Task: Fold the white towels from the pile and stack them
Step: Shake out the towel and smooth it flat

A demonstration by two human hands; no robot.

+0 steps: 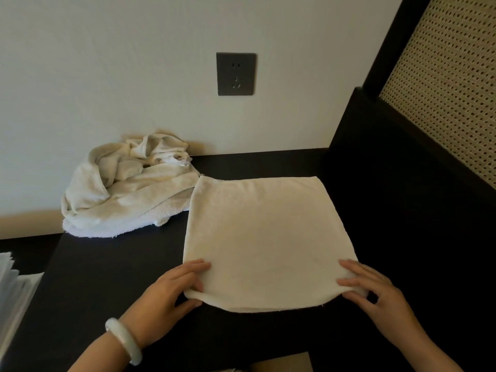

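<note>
Spread flat on the desk (107, 277), dead centre: towel (268, 237), apparently doubled already, judging by the layered near edge. Roughly square, so no clear long axis. Stretched away toward 12 o'clock from the hands, near edge closest to them.

Pinched at its 7 o'clock corner by left hand (166, 288), fingers on top and thumb tucked under the hem. Pinched at the 5 o'clock corner by right hand (375, 294), fingers laid over, thumb seemingly beneath, corner bunched up a little. Equally near to both, one corner each, so no reason to favour either side.

Probably mid-fold. Likely next: near edge carried up and over toward 12 o'clock to meet the far edge, corners kept level to avoid a skewed hem.

Further out, at 10 o'clock from the towel: pile (126, 194), crumpled against the wall (107, 76), touching the towel's far left corner or just beside it, hard to tell which. No folded stack in view. On the wall at 12 o'clock, socket (236, 74). On the left wrist, bracelet (124, 340). At 8 o'clock, beyond the desk edge, papers (10, 285).
</note>
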